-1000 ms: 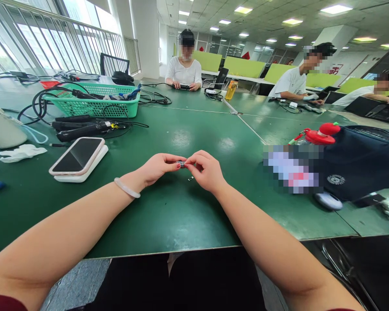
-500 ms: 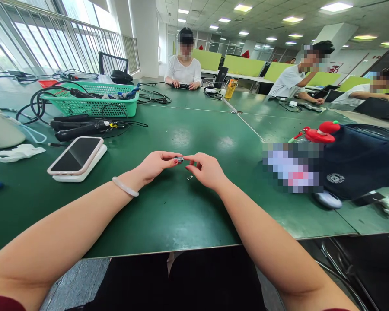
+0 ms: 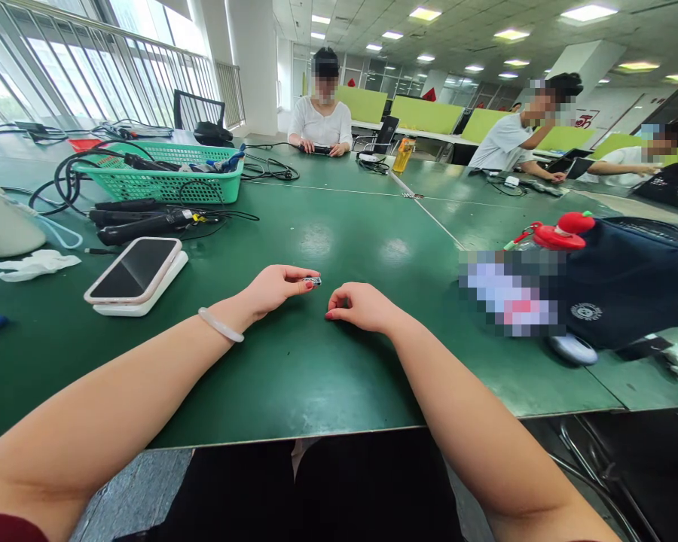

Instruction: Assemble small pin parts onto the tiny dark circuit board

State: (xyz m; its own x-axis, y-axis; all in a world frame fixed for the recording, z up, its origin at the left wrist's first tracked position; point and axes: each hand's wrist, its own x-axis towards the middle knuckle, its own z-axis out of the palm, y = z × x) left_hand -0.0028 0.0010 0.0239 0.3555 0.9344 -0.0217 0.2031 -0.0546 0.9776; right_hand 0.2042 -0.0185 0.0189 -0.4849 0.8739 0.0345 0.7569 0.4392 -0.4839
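My left hand [image 3: 272, 292] is closed in a pinch, held just above the green table [image 3: 294, 376]. Between its thumb and fingers sits a small silvery piece with dark parts [image 3: 315, 281]; its exact kind is too small to tell. A pale bangle [image 3: 220, 325] circles the left wrist. To the right, my right hand [image 3: 358, 307] is lowered to the table, fingers curled and thumb against fingertips. Whatever lies between those fingertips is hidden. The two hands are a short gap apart.
On the left are a phone [image 3: 138, 269] on a white box, black handheld devices [image 3: 147, 226] with cables, and a green basket [image 3: 226, 188]. At right are a dark blue bag [image 3: 638, 278] and a mouse [image 3: 573, 349]. A person [image 3: 321, 120] sits opposite; others sit at right.
My right hand has come away from the silvery piece and moved down to the table, where a tiny flat rectangular piece lay; that piece is now out of sight. The left hand stays nearly still.
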